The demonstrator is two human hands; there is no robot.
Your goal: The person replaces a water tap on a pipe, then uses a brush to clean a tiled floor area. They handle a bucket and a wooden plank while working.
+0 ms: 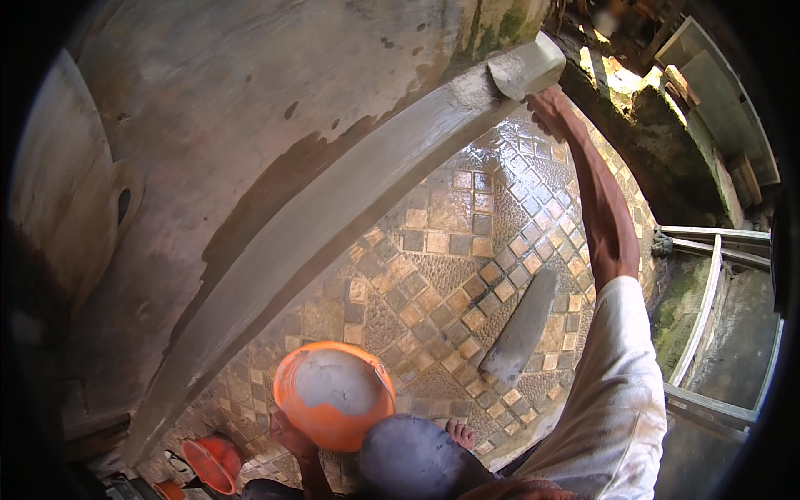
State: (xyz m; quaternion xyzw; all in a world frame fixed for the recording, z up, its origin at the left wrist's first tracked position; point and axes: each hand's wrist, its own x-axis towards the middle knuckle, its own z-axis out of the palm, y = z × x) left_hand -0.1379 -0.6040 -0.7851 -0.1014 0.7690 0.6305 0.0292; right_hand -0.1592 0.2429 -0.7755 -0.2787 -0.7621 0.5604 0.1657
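My right hand (pixel 547 113), its arm stretched far forward in a white sleeve, grips a trowel (pixel 533 68). The trowel's broad grey blade rests at the far end of a long, smooth band of wet grey mortar (pixel 325 204), with a thicker clump of mortar beside the blade. At the near left, my left hand (pixel 293 435) is closed against the side of an orange bucket (pixel 285 377). Grey mortar (pixel 337 382) fills much of that bucket, which is tilted. Part of the left fingers is hidden.
Wet patterned tiles (pixel 450 204) cover the floor beside the band. A long grey slab (pixel 525 329) lies there. A smaller red-orange bucket (pixel 212 462) is at the lower left. Pale frames (pixel 700 308) stand right; a grey wall surface (pixel 208 108) fills the upper left.
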